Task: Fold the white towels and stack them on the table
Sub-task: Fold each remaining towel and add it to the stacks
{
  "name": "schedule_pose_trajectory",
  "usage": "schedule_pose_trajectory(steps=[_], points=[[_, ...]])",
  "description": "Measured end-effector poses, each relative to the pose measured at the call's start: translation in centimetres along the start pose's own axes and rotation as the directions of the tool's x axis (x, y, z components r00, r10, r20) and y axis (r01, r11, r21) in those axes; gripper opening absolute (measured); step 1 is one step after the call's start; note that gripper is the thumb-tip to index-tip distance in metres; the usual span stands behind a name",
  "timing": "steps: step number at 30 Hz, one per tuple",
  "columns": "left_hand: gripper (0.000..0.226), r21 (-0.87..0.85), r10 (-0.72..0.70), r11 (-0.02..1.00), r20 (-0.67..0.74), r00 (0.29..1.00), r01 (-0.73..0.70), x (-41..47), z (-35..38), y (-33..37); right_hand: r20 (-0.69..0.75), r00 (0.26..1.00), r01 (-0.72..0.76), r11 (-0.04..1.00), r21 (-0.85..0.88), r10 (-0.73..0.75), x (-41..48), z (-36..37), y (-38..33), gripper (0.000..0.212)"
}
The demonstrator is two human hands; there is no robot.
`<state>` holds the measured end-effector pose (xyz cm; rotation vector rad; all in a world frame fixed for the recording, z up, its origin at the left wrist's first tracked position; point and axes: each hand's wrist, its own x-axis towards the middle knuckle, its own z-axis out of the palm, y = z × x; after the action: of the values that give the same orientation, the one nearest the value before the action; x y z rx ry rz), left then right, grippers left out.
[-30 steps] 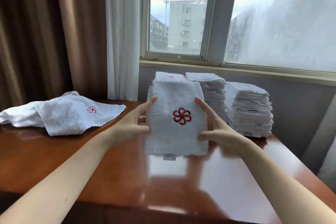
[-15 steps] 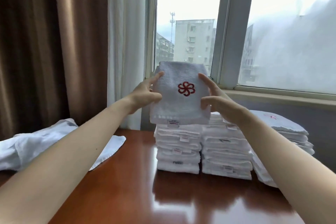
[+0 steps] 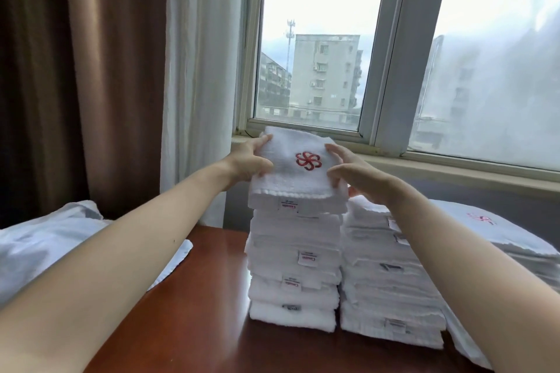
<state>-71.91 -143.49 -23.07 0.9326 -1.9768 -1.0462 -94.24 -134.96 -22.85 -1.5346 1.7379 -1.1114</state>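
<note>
Two bare hands meet on a folded white towel (image 3: 298,182) with a red pinwheel logo (image 3: 308,160) stitched on its upper face. The left hand (image 3: 250,165) grips the towel's left edge, forefinger stretched along the far corner and the other fingers curled round the side. The right hand (image 3: 353,174) pinches the right edge, fingers bent over the top and thumb low at the front. The towel sits at the top of the left stack (image 3: 294,269) of folded towels, its front hem lying on the towel below; whether it rests there fully I cannot tell. Just beside that pile, touching it, stands a middle stack (image 3: 391,288), somewhat lower, and a third stack (image 3: 521,242) lies to the right, partly hidden behind the right forearm. All three stand on a glossy reddish-brown wooden table (image 3: 206,318) near the window sill (image 3: 454,166). At the table's left end lie loose unfolded white towels (image 3: 45,245). Brown drapes (image 3: 75,70) and a white sheer curtain (image 3: 200,70) hang to the left of the window (image 3: 318,39).
</note>
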Motion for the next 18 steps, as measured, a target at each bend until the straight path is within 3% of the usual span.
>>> schedule_pose_trajectory(steps=[3, 6, 8, 12, 16, 18], points=[[0.074, 0.098, -0.057, 0.994, 0.036, 0.998, 0.054, 0.3, 1.1, -1.5, -0.015, 0.995, -0.100, 0.981, -0.166, 0.099, 0.3, 0.4, 0.3, 0.065], [0.062, 0.108, -0.153, 0.983, 0.055, 0.987, 0.147, 0.4, 1.9, -2.5, 0.000, 0.987, -0.153, 0.946, -0.287, 0.160, -0.5, 1.2, -0.6, 0.008], [0.059, 0.129, -0.171, 0.978, 0.058, 0.984, 0.163, 0.3, 2.2, -2.5, -0.010, 0.985, -0.160, 0.908, -0.386, 0.170, -0.4, 1.5, -1.3, 0.018], [0.058, 0.169, -0.153, 0.976, 0.071, 0.986, 0.139, -0.7, 2.3, -1.8, -0.062, 0.988, -0.150, 0.766, -0.625, 0.143, -0.8, 2.2, -3.0, 0.013], [0.039, 0.197, -0.093, 0.977, 0.066, 0.993, 0.079, -2.9, 2.1, -1.0, -0.149, 0.989, -0.122, 0.557, -0.821, -0.003, -2.9, 2.9, -4.9, 0.016], [0.028, 0.208, -0.070, 0.977, 0.075, 0.995, 0.053, -4.7, 1.7, -0.5, -0.160, 0.984, -0.096, 0.524, -0.847, -0.078, -4.0, 3.4, -5.5, 0.022]])
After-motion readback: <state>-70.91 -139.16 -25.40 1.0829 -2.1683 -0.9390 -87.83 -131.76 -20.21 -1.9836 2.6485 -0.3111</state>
